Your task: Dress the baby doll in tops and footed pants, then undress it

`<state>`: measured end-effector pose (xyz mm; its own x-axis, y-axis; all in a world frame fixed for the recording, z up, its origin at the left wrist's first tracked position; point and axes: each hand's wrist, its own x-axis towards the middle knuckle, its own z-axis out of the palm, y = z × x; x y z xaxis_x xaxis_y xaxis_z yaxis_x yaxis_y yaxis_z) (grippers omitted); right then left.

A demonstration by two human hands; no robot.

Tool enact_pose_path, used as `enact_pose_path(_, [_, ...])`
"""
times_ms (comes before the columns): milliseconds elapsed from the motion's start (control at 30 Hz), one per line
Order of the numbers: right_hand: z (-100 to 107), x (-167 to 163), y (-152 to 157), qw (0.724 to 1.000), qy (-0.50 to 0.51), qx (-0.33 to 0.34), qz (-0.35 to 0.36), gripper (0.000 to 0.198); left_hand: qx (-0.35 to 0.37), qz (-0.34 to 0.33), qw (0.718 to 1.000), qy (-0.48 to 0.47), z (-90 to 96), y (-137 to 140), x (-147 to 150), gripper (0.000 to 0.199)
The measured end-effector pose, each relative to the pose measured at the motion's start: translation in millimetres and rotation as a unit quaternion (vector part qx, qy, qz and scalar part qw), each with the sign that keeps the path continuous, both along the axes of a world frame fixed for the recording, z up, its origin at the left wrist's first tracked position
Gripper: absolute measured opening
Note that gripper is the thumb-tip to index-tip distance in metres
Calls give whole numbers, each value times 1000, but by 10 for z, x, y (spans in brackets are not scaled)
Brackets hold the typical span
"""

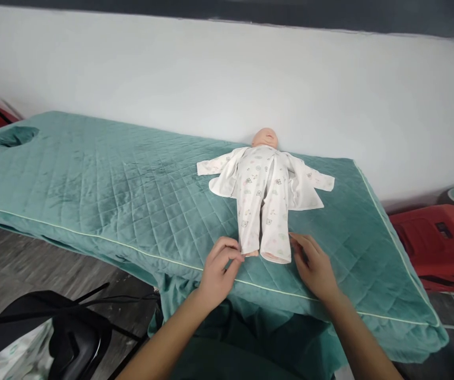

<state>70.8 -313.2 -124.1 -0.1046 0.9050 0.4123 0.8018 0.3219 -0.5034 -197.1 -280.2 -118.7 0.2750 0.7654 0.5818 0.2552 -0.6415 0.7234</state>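
Observation:
A baby doll (265, 138) lies on its back, head toward the wall. Its patterned white jacket (308, 184) is spread out with both sleeves extended sideways. White baby trousers (275, 221) with small animal prints lie along the doll's front and legs, a dark gap between the two legs. Beside the left cuff, my left hand (221, 272) is closed, thumb and fingertips together at the fabric's edge. My right hand (316, 266) is curled at the outer edge of the other trouser leg, fingertips against the cloth. A little of the doll's foot shows under the left cuff.
A green quilted massage bed (132, 195) runs along the white wall (219, 74), with a face hole (15, 136) at its far left. A red plastic object (441, 243) stands on the right. At lower left a black chair (76, 338) carries printed cloth (25, 356).

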Motion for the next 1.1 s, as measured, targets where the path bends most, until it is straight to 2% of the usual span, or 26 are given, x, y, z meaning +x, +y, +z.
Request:
enact_pose_path(100, [-61,-27,42,999,-20,-33,-8,33,-6,-8,1000,29,-10,-13,-2,14])
enact_pose_path(233, [-118,-6,101,999,-7,-37,-15,31,-81,-5,997,15,-105,138,-37,13])
enact_pose_path(333, [-139,45,265,998,-29,1,-48,32,-71,55,994,56,-170,486,-33,16])
enact_pose_path(433, [-122,94,567,994,-94,14,-47,38,3,104,978,178,-185,974,38,27])
enact_pose_path(533, [-66,110,917,988,-154,-17,-11,40,34,78,952,295,-169,1405,136,32])
enact_pose_path(633, [-14,90,1178,979,-199,-38,0,32,55,25,925,375,-168,1672,201,30])
enact_pose_path(733, [-3,68,1290,977,-211,-26,-27,30,85,-45,912,400,-197,1822,240,29])
enact_pose_path(833, [-18,74,1306,977,-208,-16,-42,30,97,-82,914,384,-227,1922,293,35])
enact_pose_path(967, [-30,113,1276,982,-183,10,-41,26,85,-89,925,360,-228,1985,362,45])
enact_pose_path(1100, [-40,155,1211,986,-143,33,-79,25,71,-62,932,351,-203,1963,368,41])
